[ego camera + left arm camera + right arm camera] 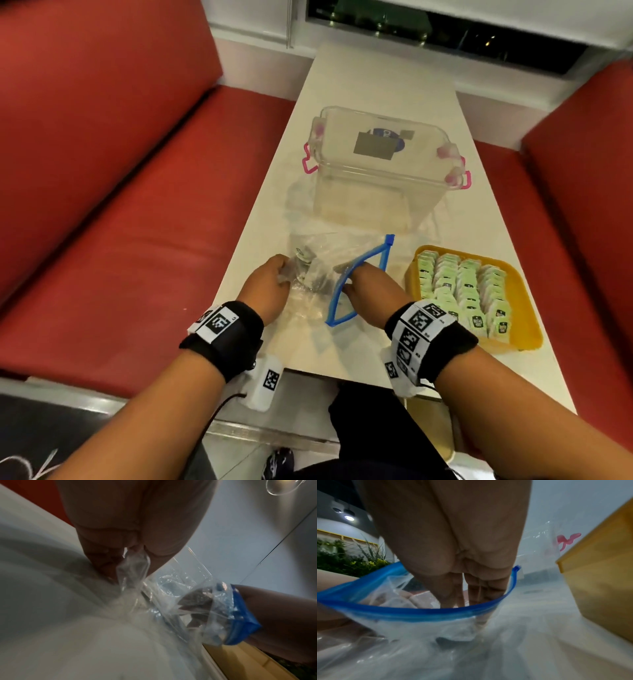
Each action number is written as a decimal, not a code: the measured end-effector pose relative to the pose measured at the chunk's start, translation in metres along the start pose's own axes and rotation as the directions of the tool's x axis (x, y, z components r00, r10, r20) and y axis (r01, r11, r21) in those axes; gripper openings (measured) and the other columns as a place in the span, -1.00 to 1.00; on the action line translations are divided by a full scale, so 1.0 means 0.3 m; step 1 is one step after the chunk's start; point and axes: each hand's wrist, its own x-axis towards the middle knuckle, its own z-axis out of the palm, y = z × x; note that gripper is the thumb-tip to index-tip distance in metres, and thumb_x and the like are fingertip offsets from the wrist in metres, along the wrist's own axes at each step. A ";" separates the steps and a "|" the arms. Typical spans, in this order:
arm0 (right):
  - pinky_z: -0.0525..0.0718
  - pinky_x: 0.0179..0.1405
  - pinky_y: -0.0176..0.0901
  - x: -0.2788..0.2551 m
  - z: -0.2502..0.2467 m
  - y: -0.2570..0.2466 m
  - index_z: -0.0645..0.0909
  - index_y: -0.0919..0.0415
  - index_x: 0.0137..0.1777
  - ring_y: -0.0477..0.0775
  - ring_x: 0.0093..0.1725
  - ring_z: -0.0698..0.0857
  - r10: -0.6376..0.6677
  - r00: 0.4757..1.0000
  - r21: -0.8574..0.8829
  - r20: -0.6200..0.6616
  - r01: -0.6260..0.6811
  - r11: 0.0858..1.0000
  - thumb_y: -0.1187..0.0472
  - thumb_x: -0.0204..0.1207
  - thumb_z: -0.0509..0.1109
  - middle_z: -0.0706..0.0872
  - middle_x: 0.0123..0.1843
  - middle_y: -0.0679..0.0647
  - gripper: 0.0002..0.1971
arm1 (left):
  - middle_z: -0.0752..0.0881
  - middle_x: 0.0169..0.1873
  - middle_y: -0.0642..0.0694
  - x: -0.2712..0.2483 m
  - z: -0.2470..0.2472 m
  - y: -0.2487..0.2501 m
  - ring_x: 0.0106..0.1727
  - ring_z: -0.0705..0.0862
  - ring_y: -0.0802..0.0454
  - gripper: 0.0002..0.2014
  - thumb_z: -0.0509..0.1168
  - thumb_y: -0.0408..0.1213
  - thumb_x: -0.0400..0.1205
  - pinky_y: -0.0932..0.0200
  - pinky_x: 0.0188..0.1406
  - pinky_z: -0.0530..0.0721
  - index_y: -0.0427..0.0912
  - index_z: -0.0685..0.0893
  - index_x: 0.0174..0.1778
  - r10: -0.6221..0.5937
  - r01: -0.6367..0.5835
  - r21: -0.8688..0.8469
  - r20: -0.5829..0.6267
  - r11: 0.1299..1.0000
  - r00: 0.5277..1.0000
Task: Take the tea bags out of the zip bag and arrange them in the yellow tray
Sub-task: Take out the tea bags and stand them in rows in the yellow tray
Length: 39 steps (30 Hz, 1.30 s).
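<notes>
The clear zip bag (318,260) with a blue zip rim (346,284) lies on the white table (370,85) in front of me. My left hand (282,272) pinches the bag's closed end, bunching the plastic (133,563). My right hand (356,279) reaches through the mouth, fingers (476,588) inside, tips hidden behind the rim (419,609). A dark tea bag (193,597) lies against those fingers; a grip is not plain. More tea bags (305,265) sit near the left hand. The yellow tray (527,308) to the right holds rows of green-tagged tea bags (459,287).
A clear plastic box (380,164) with pink latches stands behind the zip bag, mid-table. Red bench seats (120,222) flank the narrow table on both sides. The tray's wall (599,581) is close to my right wrist. Bare table lies beyond the box.
</notes>
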 end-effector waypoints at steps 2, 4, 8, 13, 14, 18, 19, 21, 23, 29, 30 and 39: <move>0.67 0.03 -0.05 0.035 0.018 0.000 0.62 0.16 0.19 0.18 0.10 0.71 0.034 0.997 -0.073 0.070 -0.028 0.997 0.16 0.59 0.32 0.73 0.09 0.12 -0.78 | 0.69 -0.11 -0.16 -0.005 0.009 -0.006 -0.13 0.63 -0.14 -0.86 0.11 -0.42 0.64 0.11 -0.25 0.48 -0.18 0.53 0.04 0.014 -0.014 -0.009 -0.009 1.000 1.000; 0.67 -0.08 -0.07 0.053 0.026 -0.001 0.62 0.17 0.10 0.17 0.03 0.72 0.047 0.989 -0.167 0.141 -0.023 0.986 0.13 0.57 0.34 0.74 0.01 0.11 -0.82 | 0.68 -0.12 -0.15 -0.012 0.012 -0.010 -0.14 0.62 -0.13 -0.84 0.12 -0.43 0.63 0.11 -0.26 0.46 -0.17 0.54 0.05 0.026 -0.027 -0.025 -0.014 0.999 1.000; 0.52 -0.28 -0.20 0.057 0.021 0.000 0.51 0.09 -0.25 0.10 -0.13 0.66 0.003 0.990 -0.231 0.141 0.030 0.973 0.16 0.54 0.34 0.63 -0.19 0.02 -0.86 | 0.68 -0.11 -0.12 -0.021 0.015 -0.018 -0.12 0.62 -0.12 -0.80 0.13 -0.46 0.61 0.15 -0.27 0.41 -0.21 0.57 0.10 0.037 -0.037 -0.048 -0.007 0.998 0.999; 0.39 -0.21 -0.26 0.072 -0.007 -0.037 0.32 0.12 -0.35 0.04 -0.14 0.56 -0.176 0.978 -0.338 0.108 0.203 0.919 0.23 0.59 0.18 0.41 -0.31 -0.06 -0.75 | 0.69 -0.06 -0.14 -0.022 0.013 -0.024 -0.09 0.64 -0.15 -0.77 0.17 -0.50 0.58 0.05 -0.11 0.57 -0.24 0.59 0.11 0.061 -0.061 -0.056 -0.002 0.997 0.998; 0.44 -0.12 -0.22 0.070 -0.018 -0.052 0.31 0.15 -0.29 0.04 -0.08 0.56 -0.200 0.971 -0.374 0.130 0.235 0.897 0.27 0.62 0.13 0.46 -0.25 -0.02 -0.77 | 0.70 -0.07 -0.15 -0.023 0.013 -0.024 -0.09 0.65 -0.16 -0.78 0.17 -0.51 0.57 0.03 -0.09 0.57 -0.25 0.59 0.08 0.069 -0.069 -0.055 0.003 0.996 0.998; 0.60 0.23 -0.06 0.076 -0.040 -0.086 0.54 0.24 0.10 0.15 0.19 0.65 -0.226 0.941 -0.428 0.251 0.317 0.846 0.28 0.69 0.07 0.67 0.20 0.15 -0.79 | 0.70 -0.05 -0.16 -0.023 0.014 -0.030 -0.05 0.65 -0.16 -0.74 0.18 -0.54 0.54 0.05 -0.04 0.59 -0.22 0.61 0.07 0.081 -0.080 -0.062 0.011 0.995 0.997; 0.62 0.19 -0.06 0.079 -0.040 -0.089 0.58 0.25 0.14 0.15 0.15 0.66 -0.207 0.939 -0.421 0.276 0.312 0.852 0.25 0.69 0.09 0.68 0.18 0.15 -0.76 | 0.70 -0.03 -0.14 -0.024 0.014 -0.032 -0.04 0.65 -0.15 -0.73 0.18 -0.54 0.54 0.05 -0.02 0.61 -0.21 0.61 0.10 0.074 -0.073 -0.067 0.007 0.995 0.997; 0.58 -0.05 -0.15 0.088 -0.035 -0.094 0.54 0.18 -0.03 0.11 -0.07 0.63 -0.169 0.945 -0.378 0.279 0.270 0.886 0.20 0.68 0.12 0.63 -0.07 0.07 -0.82 | 0.71 0.02 -0.11 -0.025 0.014 -0.034 -0.03 0.67 -0.13 -0.70 0.18 -0.53 0.55 0.04 0.01 0.64 -0.19 0.62 0.14 0.054 -0.054 -0.084 0.000 0.995 0.999; 0.48 -0.24 -0.20 0.086 -0.024 -0.082 0.45 0.16 -0.20 0.08 -0.19 0.57 -0.135 0.964 -0.319 0.229 0.205 0.925 0.20 0.65 0.16 0.53 -0.27 -0.04 -0.81 | 0.72 0.03 -0.12 -0.025 0.013 -0.033 -0.02 0.68 -0.14 -0.70 0.17 -0.52 0.56 -0.01 0.05 0.68 -0.19 0.62 0.15 0.039 -0.040 -0.101 -0.007 0.994 0.999; 0.48 -0.32 -0.27 -0.019 -0.049 0.001 0.67 0.16 -0.14 -0.06 -0.26 0.61 -0.092 0.996 0.120 -0.013 0.093 0.988 0.15 0.49 0.45 0.67 -0.27 -0.03 -0.91 | 0.60 -0.18 0.06 -0.017 0.017 -0.036 -0.15 0.64 -0.05 -0.73 0.16 -0.52 0.61 0.19 -0.15 0.55 -0.19 0.60 0.15 -0.038 0.017 -0.199 -0.102 0.980 0.994; 0.44 -0.36 -0.32 -0.033 -0.057 0.013 0.67 0.15 -0.14 -0.12 -0.30 0.58 -0.092 0.994 0.139 -0.051 0.099 0.985 0.15 0.48 0.46 0.65 -0.31 -0.08 -0.92 | 0.58 -0.21 0.05 -0.015 0.017 -0.037 -0.20 0.61 -0.03 -0.74 0.16 -0.52 0.61 0.21 -0.21 0.53 -0.18 0.59 0.15 -0.045 0.018 -0.214 -0.123 0.977 0.991; 0.49 -0.38 -0.20 -0.132 -0.174 0.094 0.68 0.18 -0.24 -0.08 -0.44 0.56 0.093 0.963 0.424 -0.255 0.025 0.905 0.14 0.40 0.54 0.63 -0.45 -0.03 -0.86 | 0.61 0.19 -0.24 0.005 -0.015 -0.017 0.19 0.56 -0.20 -0.67 0.25 -0.37 0.63 0.04 0.13 0.47 -0.20 0.52 0.33 -0.076 0.064 -0.059 -0.232 0.996 0.970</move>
